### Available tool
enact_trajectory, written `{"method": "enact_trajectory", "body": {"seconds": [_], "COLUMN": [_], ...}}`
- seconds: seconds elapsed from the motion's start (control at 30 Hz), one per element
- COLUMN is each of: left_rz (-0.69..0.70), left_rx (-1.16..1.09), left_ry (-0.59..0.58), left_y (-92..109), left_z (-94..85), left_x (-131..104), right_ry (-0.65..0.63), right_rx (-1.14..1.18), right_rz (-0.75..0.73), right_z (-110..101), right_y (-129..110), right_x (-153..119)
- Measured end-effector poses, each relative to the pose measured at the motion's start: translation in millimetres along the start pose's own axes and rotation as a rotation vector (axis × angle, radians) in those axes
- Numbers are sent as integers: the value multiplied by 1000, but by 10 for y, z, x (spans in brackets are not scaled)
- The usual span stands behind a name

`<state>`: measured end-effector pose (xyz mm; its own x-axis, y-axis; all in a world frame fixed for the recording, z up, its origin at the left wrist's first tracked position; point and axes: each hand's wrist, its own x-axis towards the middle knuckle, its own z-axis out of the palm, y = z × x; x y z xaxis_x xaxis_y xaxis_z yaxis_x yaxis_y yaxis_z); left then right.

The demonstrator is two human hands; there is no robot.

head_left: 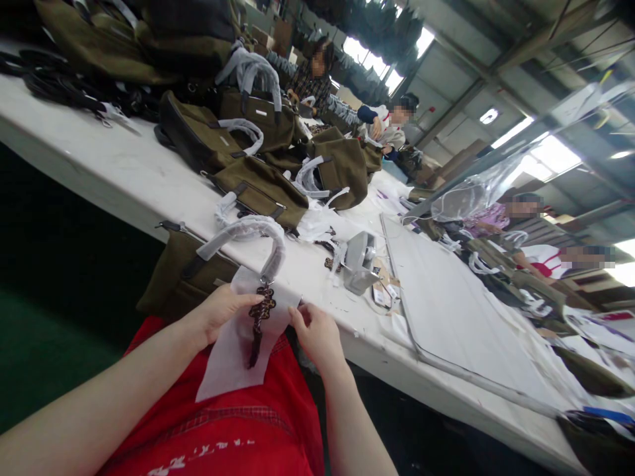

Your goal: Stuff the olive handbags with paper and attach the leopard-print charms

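Note:
A leopard-print charm (265, 304) with a dangling strap hangs from a ring at the end of a plastic-wrapped handle (248, 231). Behind the charm lies a thin white sheet (233, 363). My left hand (223, 311) presses its thumb on the charm, with the sheet beneath. My right hand (316, 328) pinches the sheet's upper right edge between thumb and fingers. The handle belongs to an olive bag (171, 274) at the table's front edge, left of my hands.
On the white table (317, 264) stand several olive bags (265, 195), a grey tape dispenser (360, 261) and paper tags (384, 287). Black straps (64, 86) lie at the far left. Several people work farther back and to the right.

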<state>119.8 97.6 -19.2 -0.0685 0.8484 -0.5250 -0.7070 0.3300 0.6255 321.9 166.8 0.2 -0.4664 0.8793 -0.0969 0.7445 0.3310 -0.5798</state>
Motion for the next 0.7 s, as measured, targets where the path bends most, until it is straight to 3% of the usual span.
{"method": "enact_trajectory", "body": {"seconds": [0.1, 0.23, 0.33, 0.47, 0.7], "left_rz": [-2, 132, 300, 468, 545], "left_rx": [33, 203, 380, 632, 904], "left_ry": [-12, -7, 87, 319, 340], "left_y": [40, 18, -34, -121, -152], "left_z": [-20, -45, -66, -77, -58], "left_x": [-28, -43, -30, -3, -61], "right_ry": [-26, 90, 204, 190, 129], "right_rx": [382, 654, 626, 516, 455], "right_rz": [-131, -221, -165, -116, -154], "right_z": [183, 431, 581, 736, 674], "right_y": [43, -207, -400, -474, -480], "right_x": [48, 70, 160, 302, 293]}}
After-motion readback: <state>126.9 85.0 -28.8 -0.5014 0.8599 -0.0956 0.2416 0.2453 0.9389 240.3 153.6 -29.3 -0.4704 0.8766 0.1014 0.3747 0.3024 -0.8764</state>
